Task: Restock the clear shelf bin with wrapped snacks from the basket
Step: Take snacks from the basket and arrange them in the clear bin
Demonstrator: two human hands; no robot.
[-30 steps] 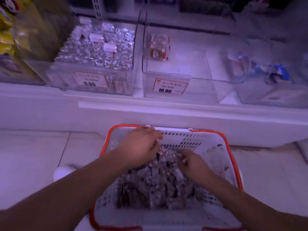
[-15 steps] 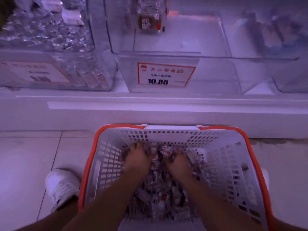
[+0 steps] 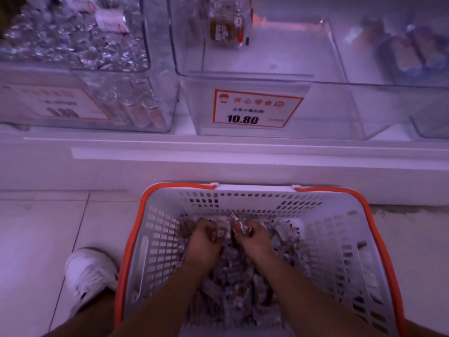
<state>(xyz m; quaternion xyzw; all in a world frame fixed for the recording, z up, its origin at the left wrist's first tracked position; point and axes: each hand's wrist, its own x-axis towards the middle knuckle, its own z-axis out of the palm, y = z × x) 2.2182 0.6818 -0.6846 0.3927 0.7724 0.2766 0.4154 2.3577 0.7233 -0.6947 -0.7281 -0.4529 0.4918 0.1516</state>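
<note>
A white basket (image 3: 335,239) with an orange rim stands on the floor below the shelf, with a heap of small wrapped snacks (image 3: 233,288) in it. Both my hands are down in the heap, side by side. My left hand (image 3: 202,240) has its fingers curled round a bunch of snacks. My right hand (image 3: 255,238) grips another bunch, with wrappers sticking up above its fingers. The clear shelf bin (image 3: 323,110) with the 10.80 price label (image 3: 255,109) sits straight above the basket; only a few snack packs (image 3: 227,27) lie at its back.
To the left stands a clear bin (image 3: 155,103) full of silver-wrapped sweets. Another clear bin (image 3: 413,57) with bluish packs is on the right. The white shelf edge (image 3: 218,156) runs between bins and basket. My white shoe (image 3: 90,273) is on the tiled floor left of the basket.
The view has dropped and moved closer to the basket. Both hands sank from the top of the heap into it and curled round handfuls of snacks.
</note>
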